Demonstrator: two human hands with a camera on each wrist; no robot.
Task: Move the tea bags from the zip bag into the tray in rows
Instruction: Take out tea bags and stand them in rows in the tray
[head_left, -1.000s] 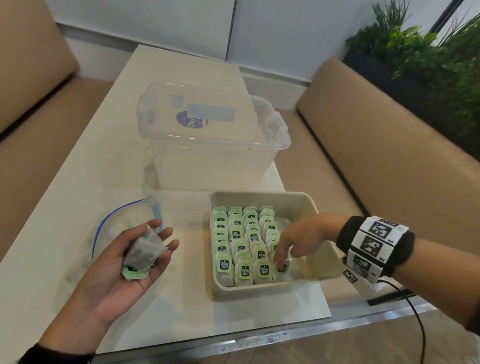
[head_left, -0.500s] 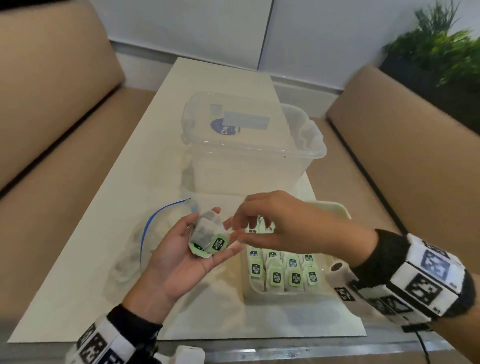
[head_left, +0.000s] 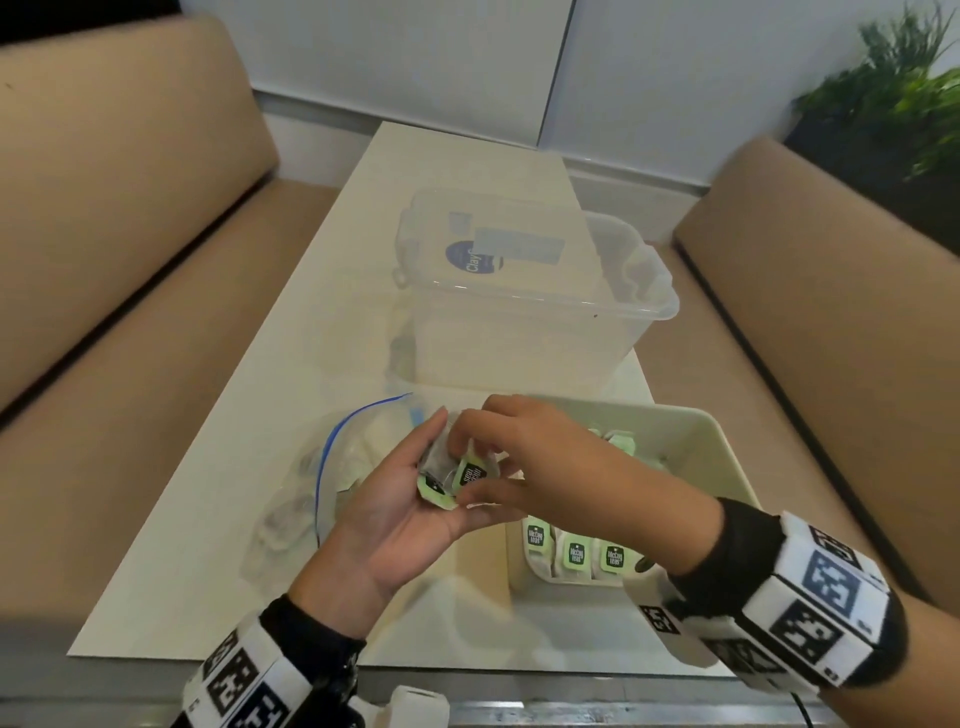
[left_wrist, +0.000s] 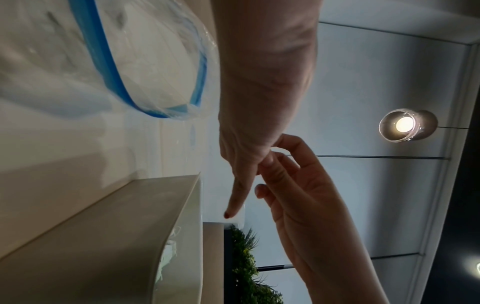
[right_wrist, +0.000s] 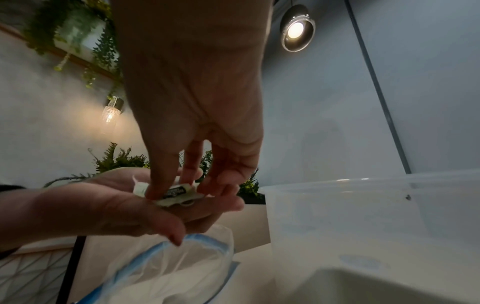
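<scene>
My left hand (head_left: 410, 499) lies palm up above the table and carries a few green-tagged tea bags (head_left: 436, 486). My right hand (head_left: 488, 467) reaches over from the right, and its thumb and fingers pinch one tea bag (right_wrist: 179, 192) on that palm. The clear zip bag (head_left: 332, 478) with a blue seal lies open on the table just left of both hands. The cream tray (head_left: 727, 467) sits to the right under my right forearm. It holds several tea bags (head_left: 576, 553) standing in rows. My arm hides most of them.
A clear plastic box (head_left: 519, 301) stands directly behind the tray and the zip bag. Tan benches run along both sides of the narrow white table (head_left: 260, 415). Plants (head_left: 893, 104) stand at the far right. The table's front edge is close to my wrists.
My right hand left the tray, crossed to my left palm and closed its fingers on a tea bag there. My left hand rose slightly toward the tray.
</scene>
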